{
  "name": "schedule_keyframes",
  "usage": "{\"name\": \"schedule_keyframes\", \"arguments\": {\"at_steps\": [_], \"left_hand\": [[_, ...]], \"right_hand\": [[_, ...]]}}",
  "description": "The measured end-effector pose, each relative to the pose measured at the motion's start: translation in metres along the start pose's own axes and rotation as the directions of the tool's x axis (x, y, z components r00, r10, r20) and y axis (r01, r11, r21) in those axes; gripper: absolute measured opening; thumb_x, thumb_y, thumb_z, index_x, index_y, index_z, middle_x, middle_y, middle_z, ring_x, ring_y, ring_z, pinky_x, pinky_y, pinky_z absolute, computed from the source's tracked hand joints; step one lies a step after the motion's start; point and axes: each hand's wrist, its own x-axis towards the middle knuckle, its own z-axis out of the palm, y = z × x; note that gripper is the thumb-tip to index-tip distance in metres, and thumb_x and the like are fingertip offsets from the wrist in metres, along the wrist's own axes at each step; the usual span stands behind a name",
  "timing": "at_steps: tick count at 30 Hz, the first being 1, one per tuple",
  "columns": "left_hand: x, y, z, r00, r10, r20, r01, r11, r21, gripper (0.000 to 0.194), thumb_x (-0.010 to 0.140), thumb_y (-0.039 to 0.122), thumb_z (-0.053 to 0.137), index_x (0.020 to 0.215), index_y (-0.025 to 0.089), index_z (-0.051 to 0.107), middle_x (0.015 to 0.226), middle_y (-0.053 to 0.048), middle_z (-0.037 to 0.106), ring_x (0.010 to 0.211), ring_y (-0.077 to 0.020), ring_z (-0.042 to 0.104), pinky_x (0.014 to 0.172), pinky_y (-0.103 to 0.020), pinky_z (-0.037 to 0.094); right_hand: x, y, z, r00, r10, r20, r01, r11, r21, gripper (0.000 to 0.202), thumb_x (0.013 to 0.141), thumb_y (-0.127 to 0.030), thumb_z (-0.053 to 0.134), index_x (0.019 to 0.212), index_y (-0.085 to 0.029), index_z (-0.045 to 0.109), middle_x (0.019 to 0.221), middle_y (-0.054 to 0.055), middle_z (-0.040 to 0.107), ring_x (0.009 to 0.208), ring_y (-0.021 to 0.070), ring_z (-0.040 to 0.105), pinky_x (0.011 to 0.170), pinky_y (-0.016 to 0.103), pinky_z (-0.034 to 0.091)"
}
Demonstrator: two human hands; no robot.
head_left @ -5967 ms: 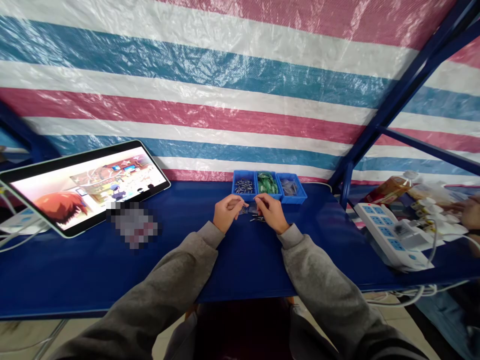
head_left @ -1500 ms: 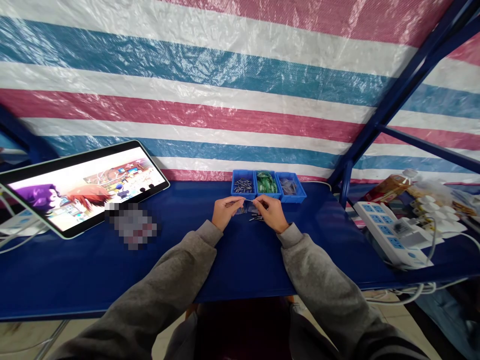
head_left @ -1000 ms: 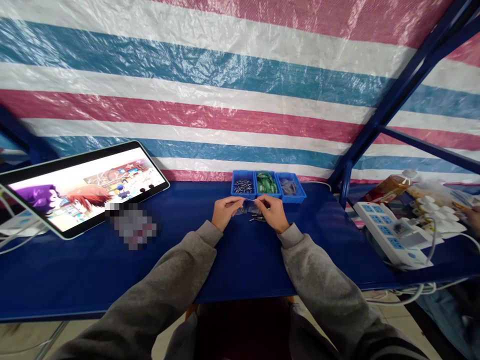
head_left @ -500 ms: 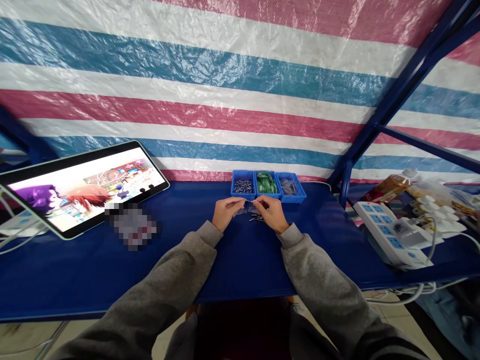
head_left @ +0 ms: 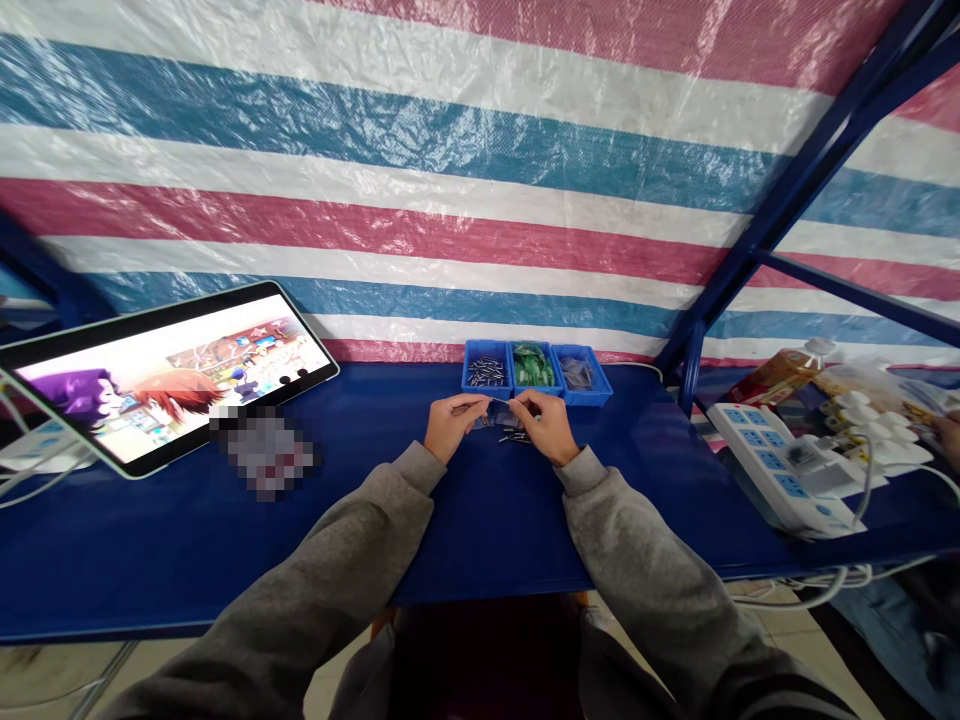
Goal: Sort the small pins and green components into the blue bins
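Note:
A small clear plastic bag (head_left: 499, 412) is stretched between my two hands above the blue table (head_left: 495, 530). My left hand (head_left: 450, 424) is closed, pinching the bag's left top corner between thumb and fingers. On the other side, my right hand (head_left: 549, 426) pinches the right top edge. Several short dark metal pins (head_left: 514, 436) lie on the table beside my right fingers. Behind my hands stand three blue bins in a row: the left bin (head_left: 486, 392) has metal pins, the middle bin (head_left: 559, 388) green packets, and the right bin (head_left: 589, 399) small clear bags.
A tablet (head_left: 172, 375) leans at the left with a cartoon playing; a blurred-out item lies before it. Power strips (head_left: 765, 455) with plugs, a bottle (head_left: 780, 375) and cables are at the right. Another person's hand (head_left: 951, 437) shows at the far right edge. A striped tarp (head_left: 450, 230) hangs behind.
My right fingers have shifted slightly right along the bag's top edge, and more of the bag shows between my hands. The other person's hand has come further into view at far right.

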Motion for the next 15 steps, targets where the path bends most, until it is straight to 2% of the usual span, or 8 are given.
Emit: {"name": "schedule_keyframes", "arguments": {"at_steps": [9,15], "left_hand": [[0.0009,-0.0001,-0.0007,0.998,-0.038,0.052,0.039,0.999,-0.03,0.029,0.068,0.036,0.073,0.083,0.011,0.077,0.059,-0.003,0.063,0.041,-0.0057,0.038,0.039,-0.02,0.031],[0.0011,-0.0001,-0.0007,0.998,-0.031,0.055,0.032,0.999,-0.022,0.03,0.07,0.036,0.072,0.085,0.011,0.077,0.061,-0.004,0.065,0.041,-0.0056,0.039,0.039,-0.02,0.031]], "right_hand": [[-0.0002,0.0001,0.0014,0.999,-0.004,0.044,0.004,1.0,0.008,0.033,0.088,-0.043,0.052,0.065,-0.02,0.057,0.053,-0.001,0.053,0.049,0.0131,0.049,0.052,0.026,0.04],[0.0,0.0008,0.0005,1.0,0.007,0.03,-0.007,1.0,0.002,0.034,0.087,-0.045,0.051,0.065,-0.02,0.057,0.054,-0.001,0.054,0.05,0.0136,0.051,0.053,0.026,0.041]]}}
